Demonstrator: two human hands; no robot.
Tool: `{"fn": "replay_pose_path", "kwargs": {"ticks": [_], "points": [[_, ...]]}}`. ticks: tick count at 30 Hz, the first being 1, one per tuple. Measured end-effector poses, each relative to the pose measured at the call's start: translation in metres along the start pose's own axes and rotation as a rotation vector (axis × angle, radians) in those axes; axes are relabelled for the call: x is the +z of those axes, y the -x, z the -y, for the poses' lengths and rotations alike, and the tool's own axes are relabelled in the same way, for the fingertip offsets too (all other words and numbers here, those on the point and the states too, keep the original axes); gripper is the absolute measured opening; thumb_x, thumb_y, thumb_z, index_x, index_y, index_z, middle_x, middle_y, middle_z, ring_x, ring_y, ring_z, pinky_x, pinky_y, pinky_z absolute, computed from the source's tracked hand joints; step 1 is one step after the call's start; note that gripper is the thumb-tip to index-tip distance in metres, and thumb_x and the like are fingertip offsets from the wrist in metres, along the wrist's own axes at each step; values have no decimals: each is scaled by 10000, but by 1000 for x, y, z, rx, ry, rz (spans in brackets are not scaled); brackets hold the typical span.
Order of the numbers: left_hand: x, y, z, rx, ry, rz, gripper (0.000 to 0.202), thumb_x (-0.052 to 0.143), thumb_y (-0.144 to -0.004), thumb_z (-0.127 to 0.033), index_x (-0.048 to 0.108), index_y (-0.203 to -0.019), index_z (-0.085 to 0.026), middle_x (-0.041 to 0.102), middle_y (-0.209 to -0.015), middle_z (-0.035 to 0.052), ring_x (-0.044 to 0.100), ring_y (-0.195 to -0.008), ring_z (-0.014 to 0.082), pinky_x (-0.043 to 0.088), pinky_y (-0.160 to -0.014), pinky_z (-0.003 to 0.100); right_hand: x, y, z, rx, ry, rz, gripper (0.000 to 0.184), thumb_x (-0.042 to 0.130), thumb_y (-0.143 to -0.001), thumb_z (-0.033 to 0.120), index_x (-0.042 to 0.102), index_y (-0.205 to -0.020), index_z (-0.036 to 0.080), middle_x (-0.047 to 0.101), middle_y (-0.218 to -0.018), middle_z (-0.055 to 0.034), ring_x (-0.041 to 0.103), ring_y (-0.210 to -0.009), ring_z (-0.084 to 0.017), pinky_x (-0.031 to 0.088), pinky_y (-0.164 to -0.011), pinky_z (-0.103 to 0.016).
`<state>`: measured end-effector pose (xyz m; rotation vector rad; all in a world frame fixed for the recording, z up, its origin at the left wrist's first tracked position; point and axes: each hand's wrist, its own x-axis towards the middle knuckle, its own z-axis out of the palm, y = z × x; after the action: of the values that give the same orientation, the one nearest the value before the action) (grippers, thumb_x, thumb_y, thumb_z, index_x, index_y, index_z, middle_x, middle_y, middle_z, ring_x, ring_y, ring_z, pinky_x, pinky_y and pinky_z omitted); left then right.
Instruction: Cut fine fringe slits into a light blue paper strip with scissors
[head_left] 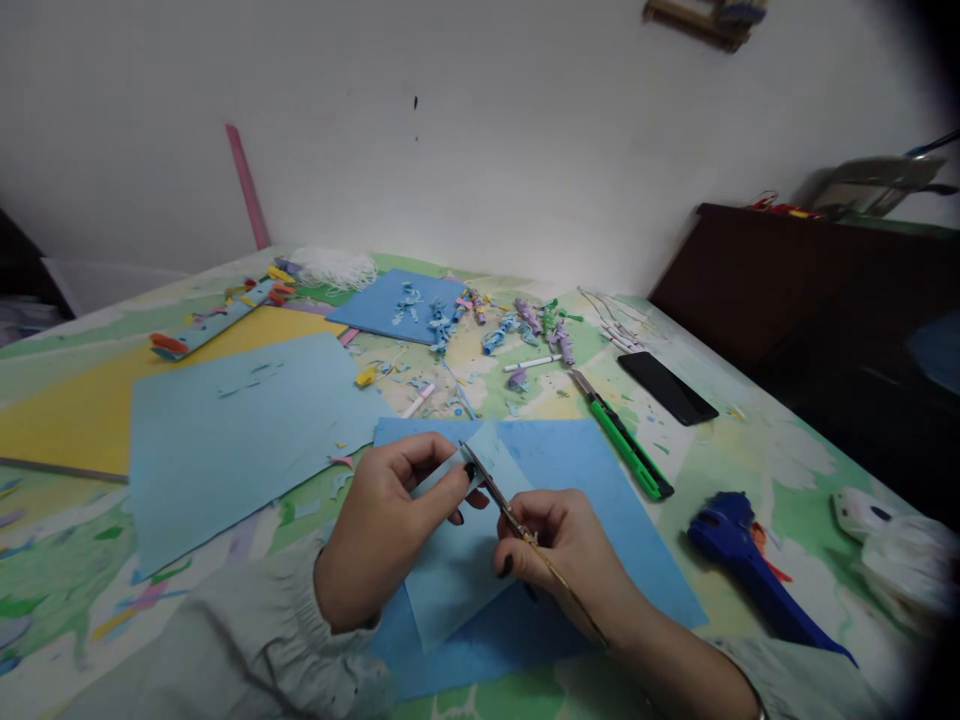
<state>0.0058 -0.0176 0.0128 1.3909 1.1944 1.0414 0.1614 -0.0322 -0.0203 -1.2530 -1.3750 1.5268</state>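
My left hand [390, 525] pinches the upper edge of a light blue paper piece [457, 575], thumb and fingers closed on it. My right hand [570, 550] is closed around a pair of thin gold-handled scissors [510, 515], whose blades point up-left and meet the paper beside my left fingertips. Both hands hover over a darker blue sheet [600, 480] that lies flat on the table.
A large light blue sheet [240, 430] overlaps a yellow sheet [67, 410] at left. A green utility knife [622, 440], black phone [667, 388], blue glue gun [750, 570], white sticks [532, 363] and several curled paper scraps [517, 325] lie beyond. A dark cabinet [787, 290] stands right.
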Motion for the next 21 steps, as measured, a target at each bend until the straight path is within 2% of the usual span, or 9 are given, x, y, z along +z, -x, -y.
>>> {"fn": "replay_pose_path", "kwargs": {"ticks": [8,14,21], "points": [[1,-1,0,10,57,11,144,529,-721,-167,528,-577,-170,609,-579,-1,537,-520,115,444,-511,216,-1,0,0,10,3,-5,443,786,-480,450,464,-487,146,357,-378,81,278,-353,-35,203,-340,-176],[1,-2,3,32,104,40,131,539,-737,-174,566,-611,-154,619,-592,1,538,-532,107,447,-509,200,-2,-1,-3,-8,16,2,398,790,-501,408,496,-504,139,360,-387,80,283,-351,-35,208,-340,-174],[1,0,3,10,85,29,142,537,-738,-166,542,-597,-157,623,-593,0,522,-512,102,435,-511,205,-1,-1,-3,-2,-12,-2,399,794,-502,386,480,-497,141,353,-384,82,278,-347,-32,197,-337,-175]]}}
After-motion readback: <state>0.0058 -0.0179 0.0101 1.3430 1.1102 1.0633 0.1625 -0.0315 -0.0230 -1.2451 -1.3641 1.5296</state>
